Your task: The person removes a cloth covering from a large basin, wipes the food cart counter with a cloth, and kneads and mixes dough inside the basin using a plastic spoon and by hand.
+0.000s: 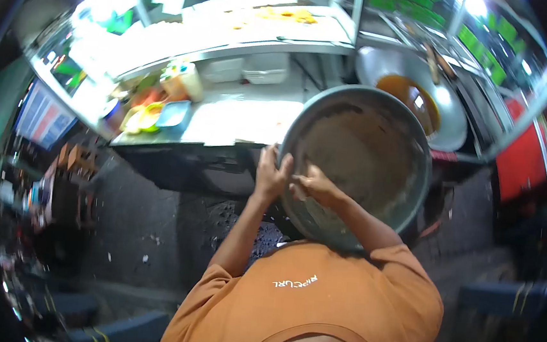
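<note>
Just ahead of the orange shirt (334, 298) is the basin (364, 159). The right forearm slants leftward across it; the right hand (316, 186) bends its fingers near the left wall, any pinch unclear. The left arm reaches forward, left hand (272, 174) at the left rim, thumb apart from fingers, clasp uncertain. Beyond: the wok (452, 124).

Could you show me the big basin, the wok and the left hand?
Big basin (360, 93), head view: its far rim.
Wok (453, 124), head view: bare inner wall, right side.
Left hand (272, 176), head view: back of the hand.
</note>
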Motion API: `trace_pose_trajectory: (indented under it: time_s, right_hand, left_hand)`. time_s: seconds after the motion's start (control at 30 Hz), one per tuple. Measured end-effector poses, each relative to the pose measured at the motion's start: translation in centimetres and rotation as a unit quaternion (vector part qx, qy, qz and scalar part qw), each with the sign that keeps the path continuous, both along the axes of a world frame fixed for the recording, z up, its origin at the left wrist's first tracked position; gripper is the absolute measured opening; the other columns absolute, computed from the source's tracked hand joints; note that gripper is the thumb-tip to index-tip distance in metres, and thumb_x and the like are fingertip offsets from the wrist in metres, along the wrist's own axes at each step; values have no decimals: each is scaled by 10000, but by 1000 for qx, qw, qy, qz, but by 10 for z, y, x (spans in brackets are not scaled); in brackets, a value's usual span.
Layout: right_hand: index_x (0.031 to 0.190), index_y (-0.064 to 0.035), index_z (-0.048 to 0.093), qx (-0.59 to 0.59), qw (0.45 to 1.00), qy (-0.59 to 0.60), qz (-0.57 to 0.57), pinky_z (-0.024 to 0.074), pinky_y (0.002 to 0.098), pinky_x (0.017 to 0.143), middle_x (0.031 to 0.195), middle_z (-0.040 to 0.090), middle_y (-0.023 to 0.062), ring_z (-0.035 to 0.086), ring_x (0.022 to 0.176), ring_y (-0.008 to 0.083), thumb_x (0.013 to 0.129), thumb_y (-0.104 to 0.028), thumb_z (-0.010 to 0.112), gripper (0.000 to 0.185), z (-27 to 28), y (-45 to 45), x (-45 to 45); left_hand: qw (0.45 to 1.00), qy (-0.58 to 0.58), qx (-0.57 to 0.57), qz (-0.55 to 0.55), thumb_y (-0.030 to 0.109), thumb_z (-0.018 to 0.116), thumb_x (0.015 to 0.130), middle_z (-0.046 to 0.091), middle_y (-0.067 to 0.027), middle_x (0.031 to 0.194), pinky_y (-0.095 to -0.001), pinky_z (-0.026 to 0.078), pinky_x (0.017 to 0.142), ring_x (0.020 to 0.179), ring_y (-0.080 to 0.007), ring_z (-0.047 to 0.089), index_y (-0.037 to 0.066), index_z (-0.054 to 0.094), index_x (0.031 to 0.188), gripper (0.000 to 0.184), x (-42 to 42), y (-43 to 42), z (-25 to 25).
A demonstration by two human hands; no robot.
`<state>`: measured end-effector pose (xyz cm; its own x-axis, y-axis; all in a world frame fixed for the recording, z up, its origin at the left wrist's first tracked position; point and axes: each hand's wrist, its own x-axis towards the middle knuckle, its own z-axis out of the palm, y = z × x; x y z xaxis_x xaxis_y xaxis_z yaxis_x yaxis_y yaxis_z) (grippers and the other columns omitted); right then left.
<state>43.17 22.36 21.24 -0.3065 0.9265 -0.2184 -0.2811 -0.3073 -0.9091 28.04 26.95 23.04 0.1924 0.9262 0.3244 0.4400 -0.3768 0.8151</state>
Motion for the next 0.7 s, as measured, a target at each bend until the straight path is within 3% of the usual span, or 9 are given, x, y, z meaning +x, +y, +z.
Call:
trace_pose_trajectory:
  time_s: [0.07, 0.1, 0.2, 0.43, 0.5, 0.53, 0.6, 0.63, 0.7]
  right_hand:
    - [1247, -31, 413, 43, 996, -29, 76, 457, 270, 487, 767, 570, 50, 563, 593, 140, 811, -17, 523, 450, -12, -7, 0]
    - [1298, -31, 366, 18, 999, -28, 32, 457, 272, 487, 779, 575, 63, 562, 588, 145, 789, -6, 512, 530, -5, -17, -5]
    - [1466, -33, 117, -16, 999, -33, -7, 485, 284, 539, 919, 577, 145, 593, 681, 185, 768, 4, 470, 783, 15, -26, -16]
    - [1400, 39, 200, 61, 938, 1, -340, 509, 286, 672, 1175, 511, 195, 569, 864, 187, 881, -147, 528, 641, -55, 125, 47]
    - [1221, 52, 379, 63, 939, 11, -337, 478, 328, 743, 1124, 512, 158, 539, 930, 194, 876, -126, 534, 418, -16, 101, 43]
    - [1131, 59, 468, 62, 939, 15, -337, 462, 349, 778, 1098, 513, 139, 524, 964, 197, 873, -116, 536, 319, -5, 83, 37]
    - [1269, 31, 378, 158, 979, 102, -74, 502, 281, 671, 1077, 566, 153, 568, 855, 165, 888, -69, 510, 416, -103, 85, 21]
    - [1236, 43, 409, 129, 983, 21, -125, 495, 313, 725, 1090, 560, 161, 568, 899, 192, 886, -89, 523, 391, -105, 78, 5]
    - [1196, 59, 454, 89, 976, -40, -195, 486, 362, 810, 1125, 548, 181, 567, 978, 239, 889, -126, 540, 369, -93, 79, -13]
  left_hand:
    - [997, -50, -37, -47, 221, 593, 882, 610, -247, 1091, -411, 467, 848, 1030, -369, 594, -35, 532, 1176, 395, 21, 30, 12]
    - [998, -18, -3, -56, 188, 568, 915, 664, -200, 991, -370, 502, 766, 858, -294, 646, -38, 514, 1223, 385, 26, 40, 15]
    - [991, -70, -28, -111, 213, 566, 925, 652, -167, 1002, -355, 480, 804, 897, -243, 619, -29, 519, 1228, 391, 28, 52, 11]
    - [991, -73, -43, -103, 286, 539, 957, 648, -121, 1024, -310, 473, 792, 888, -186, 606, -7, 483, 1282, 441, 20, 21, 7]
    - [990, -99, -7, -102, 282, 524, 966, 642, -118, 1058, -312, 473, 801, 896, -194, 607, -8, 478, 1287, 435, 17, 21, -7]
    - [978, -144, -105, -109, 245, 455, 989, 591, -159, 1127, -344, 414, 940, 1045, -212, 544, -43, 454, 1305, 428, 18, 11, 5]
    - [968, -192, -128, -94, 253, 460, 993, 568, -55, 923, -245, 414, 718, 817, -104, 521, -1, 427, 1353, 442, 15, 11, -4]
    - [963, -216, -140, -85, 257, 463, 994, 556, -3, 820, -196, 415, 608, 703, -49, 509, 20, 414, 1376, 452, 15, 14, -6]
    - [962, -161, -213, -52, 208, 389, 1007, 558, -100, 1057, -272, 397, 827, 947, -152, 504, -25, 403, 1370, 432, 21, 2, 31]
